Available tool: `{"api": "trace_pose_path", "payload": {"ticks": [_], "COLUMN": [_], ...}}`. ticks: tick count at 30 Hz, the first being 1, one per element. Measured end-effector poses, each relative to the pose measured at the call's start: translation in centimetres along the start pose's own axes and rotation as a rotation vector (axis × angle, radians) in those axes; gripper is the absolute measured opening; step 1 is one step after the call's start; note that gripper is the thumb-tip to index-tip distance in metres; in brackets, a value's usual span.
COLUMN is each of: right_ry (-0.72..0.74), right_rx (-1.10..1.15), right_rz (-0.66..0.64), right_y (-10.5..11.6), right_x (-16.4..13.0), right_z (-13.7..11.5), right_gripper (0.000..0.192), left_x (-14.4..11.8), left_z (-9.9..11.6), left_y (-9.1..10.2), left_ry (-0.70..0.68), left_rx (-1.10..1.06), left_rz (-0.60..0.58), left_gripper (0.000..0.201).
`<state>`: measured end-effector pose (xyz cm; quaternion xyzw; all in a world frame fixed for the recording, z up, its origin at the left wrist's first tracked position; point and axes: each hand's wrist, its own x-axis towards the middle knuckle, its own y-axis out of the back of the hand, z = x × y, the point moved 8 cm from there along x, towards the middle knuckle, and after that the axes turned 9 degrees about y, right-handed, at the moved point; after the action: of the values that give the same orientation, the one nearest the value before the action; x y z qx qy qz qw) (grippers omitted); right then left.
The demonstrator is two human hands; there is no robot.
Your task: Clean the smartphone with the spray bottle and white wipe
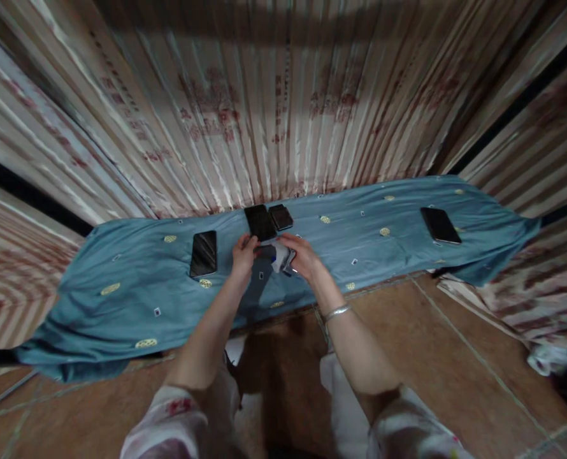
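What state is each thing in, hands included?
Left hand: fingers bent, grip unclear.
Right hand: closed on pale item.
Pale item: held, seemingly crumpled.
Left dark device: lying flat.
Middle dark device: lying flat.
Right dark device: lying flat.
Small dark square: lying flat.
Blue cloth: spread out, wrinkled.
Bracelet: worn, right arm.
Patterned curtain: hanging in folds.

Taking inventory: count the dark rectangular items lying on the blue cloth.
4: the leftmost item, left of the left hand; the middle item, just beyond that hand; the smaller item, beside it; the rightmost item. More may be hidden.
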<state>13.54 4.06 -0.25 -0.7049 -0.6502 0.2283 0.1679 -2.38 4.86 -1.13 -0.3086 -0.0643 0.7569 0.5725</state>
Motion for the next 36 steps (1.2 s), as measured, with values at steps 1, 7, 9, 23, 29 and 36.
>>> {"api": "trace_pose_path", "payload": {"ticks": [1,7,9,23,29,36], "right_ry": [0.002,-0.007,0.004,0.342,0.271,0.205], "right_rx": [-0.001,-0.039,-0.063,-0.646,-0.787,-0.806], "right_rz": [-0.005,-0.102,-0.135,-0.531,-0.639,-0.712], "right_y": [0.0,-1.2,-1.4,-4.1,-4.1,-4.8], "right_x": [-0.1,-1.6,-2.0,-6.1,-6.9,-7.7], "right_z": [-0.1,0.1,0.2,-2.2,0.0,0.8], "right_gripper": [0.022,0.033,0.032,0.030,0.030,0.033], "left_x": [-1.0,-6.2,-6.6,-8.4,-8.2,-8.4], "left_z": [0.0,-0.8,-0.8,1.5,1.5,0.5], "left_y": [0.2,-0.8,-0.3,0.8,2.6,3.5], "left_ry": [-0.011,-0.119,-0.150,-0.208,-0.196,-0.083], "left_rx": [0.018,0.314,0.320,0.478,0.541,0.522], "left_rz": [-0.004,-0.151,-0.112,-0.307,-0.242,-0.240], "left_gripper": [0.017,0.016,0.011,0.017,0.029,0.051]}}
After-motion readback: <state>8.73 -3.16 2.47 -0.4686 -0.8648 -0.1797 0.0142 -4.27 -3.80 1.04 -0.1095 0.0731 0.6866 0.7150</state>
